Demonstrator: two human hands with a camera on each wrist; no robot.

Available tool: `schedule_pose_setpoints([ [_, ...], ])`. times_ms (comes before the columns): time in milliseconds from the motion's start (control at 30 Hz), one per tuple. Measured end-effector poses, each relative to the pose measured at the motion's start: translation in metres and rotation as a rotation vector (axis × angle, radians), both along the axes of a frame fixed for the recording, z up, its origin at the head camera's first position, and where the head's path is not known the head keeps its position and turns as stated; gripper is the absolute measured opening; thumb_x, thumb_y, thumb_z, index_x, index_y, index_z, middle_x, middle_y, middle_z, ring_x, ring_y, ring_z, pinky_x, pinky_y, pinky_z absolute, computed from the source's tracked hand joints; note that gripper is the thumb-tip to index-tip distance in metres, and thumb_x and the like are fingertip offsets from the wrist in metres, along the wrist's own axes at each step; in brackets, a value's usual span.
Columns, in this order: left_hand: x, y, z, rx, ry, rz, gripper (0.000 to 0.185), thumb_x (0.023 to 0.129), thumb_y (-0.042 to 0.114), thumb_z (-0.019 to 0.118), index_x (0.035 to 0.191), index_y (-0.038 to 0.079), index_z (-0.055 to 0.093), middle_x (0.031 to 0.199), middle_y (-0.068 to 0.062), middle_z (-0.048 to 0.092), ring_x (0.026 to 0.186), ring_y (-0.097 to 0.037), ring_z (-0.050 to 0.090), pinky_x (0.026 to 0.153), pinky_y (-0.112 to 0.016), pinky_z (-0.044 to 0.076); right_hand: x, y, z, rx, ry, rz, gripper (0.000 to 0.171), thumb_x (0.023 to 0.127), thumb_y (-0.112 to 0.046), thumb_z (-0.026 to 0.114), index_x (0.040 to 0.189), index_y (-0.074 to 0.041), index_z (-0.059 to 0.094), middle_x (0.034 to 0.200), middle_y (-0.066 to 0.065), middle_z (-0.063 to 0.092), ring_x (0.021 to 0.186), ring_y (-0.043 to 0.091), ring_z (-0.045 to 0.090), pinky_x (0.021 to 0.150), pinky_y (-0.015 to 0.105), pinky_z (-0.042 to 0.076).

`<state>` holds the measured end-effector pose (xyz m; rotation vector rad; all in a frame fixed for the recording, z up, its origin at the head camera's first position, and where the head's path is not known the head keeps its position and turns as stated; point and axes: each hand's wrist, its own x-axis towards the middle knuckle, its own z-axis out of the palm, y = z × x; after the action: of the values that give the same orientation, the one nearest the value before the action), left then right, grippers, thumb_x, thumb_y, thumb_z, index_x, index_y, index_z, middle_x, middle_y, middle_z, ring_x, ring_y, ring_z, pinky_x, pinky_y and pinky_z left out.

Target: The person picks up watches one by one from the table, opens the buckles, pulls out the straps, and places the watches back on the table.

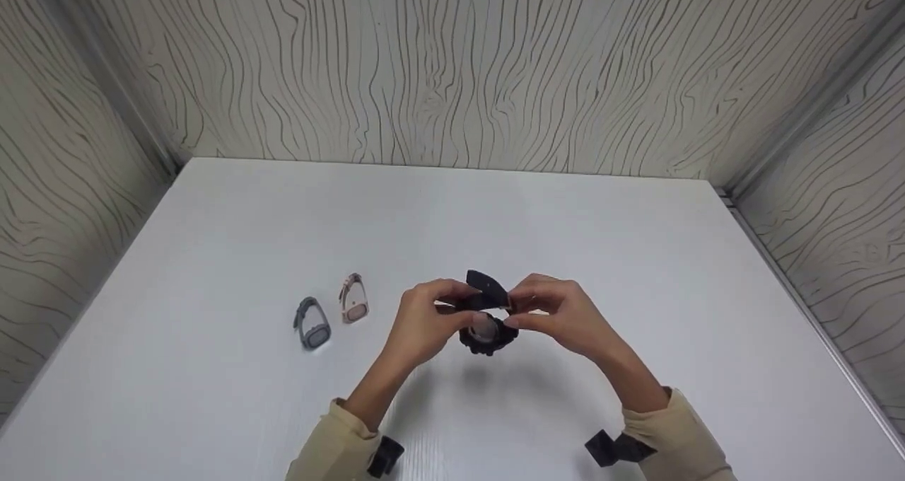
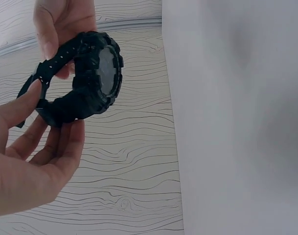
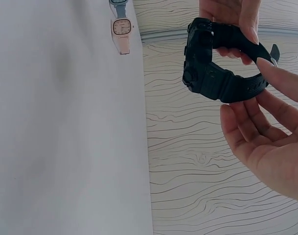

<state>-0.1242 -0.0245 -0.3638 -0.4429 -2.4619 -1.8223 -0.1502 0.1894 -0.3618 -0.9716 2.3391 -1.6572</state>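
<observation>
Between both hands a chunky black wristwatch (image 1: pixel 488 332) is held up over the table, its strap joined into a loop and its round face turned toward the table's front edge. My left hand (image 1: pixel 431 318) pinches one side of the strap, thumb on the inside in the left wrist view, near the buckle (image 2: pixel 40 81). On the other side my right hand (image 1: pixel 562 315) grips the strap between thumb and fingers. The loose strap end (image 1: pixel 486 286) sticks up above the loop. In the right wrist view the watch case (image 3: pixel 197 56) stands away from the fingers.
Left of the hands, a grey-blue watch (image 1: pixel 313 325) and a pink watch (image 1: pixel 354 300) stand on the white table (image 1: pixel 212 396), their straps looped. Wood-patterned panels (image 1: pixel 438 64) rise behind the table and at both sides.
</observation>
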Motion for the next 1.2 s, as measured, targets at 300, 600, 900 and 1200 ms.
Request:
schedule_pose_setpoints([
  [300, -0.0001, 0.0001, -0.0023, 0.032, 0.02, 0.031, 0.024, 0.073, 0.01, 0.076, 0.093, -0.002, 0.068, 0.088, -0.009, 0.065, 0.086, -0.02, 0.062, 0.076, -0.024, 0.051, 0.0003, -0.0001, -0.0029, 0.013, -0.002, -0.061, 0.018, 0.077, 0.001, 0.07, 0.095, 0.002, 0.068, 0.088, 0.011, 0.061, 0.083, 0.018, 0.061, 0.078, 0.03, 0.051],
  [600, -0.0002, -0.0019, -0.003, 0.05, -0.002, 0.024, 0.023, 0.074, 0.01, 0.075, 0.094, 0.002, 0.07, 0.085, -0.003, 0.067, 0.083, -0.016, 0.063, 0.076, -0.024, 0.051, 0.0018, 0.0024, -0.0013, -0.002, -0.013, -0.054, 0.019, 0.078, -0.005, 0.071, 0.096, 0.0, 0.069, 0.089, 0.01, 0.062, 0.084, 0.019, 0.06, 0.078, 0.034, 0.051],
  [900, -0.0008, -0.0024, -0.0018, 0.052, -0.039, 0.029, 0.024, 0.073, 0.013, 0.076, 0.095, 0.004, 0.07, 0.087, -0.004, 0.068, 0.085, -0.017, 0.064, 0.075, -0.027, 0.051, 0.0026, 0.0051, 0.0019, -0.001, -0.077, -0.067, 0.02, 0.077, -0.006, 0.072, 0.096, 0.0, 0.069, 0.091, 0.013, 0.061, 0.085, 0.023, 0.061, 0.078, 0.032, 0.052],
  [1200, -0.0015, -0.005, 0.0001, 0.058, -0.082, 0.018, 0.024, 0.074, 0.013, 0.076, 0.096, 0.005, 0.07, 0.087, -0.003, 0.068, 0.085, -0.017, 0.062, 0.074, -0.031, 0.051, 0.0011, 0.0072, 0.0053, -0.002, -0.122, -0.05, 0.02, 0.077, -0.007, 0.072, 0.095, -0.001, 0.069, 0.092, 0.014, 0.061, 0.087, 0.026, 0.06, 0.08, 0.034, 0.051],
])
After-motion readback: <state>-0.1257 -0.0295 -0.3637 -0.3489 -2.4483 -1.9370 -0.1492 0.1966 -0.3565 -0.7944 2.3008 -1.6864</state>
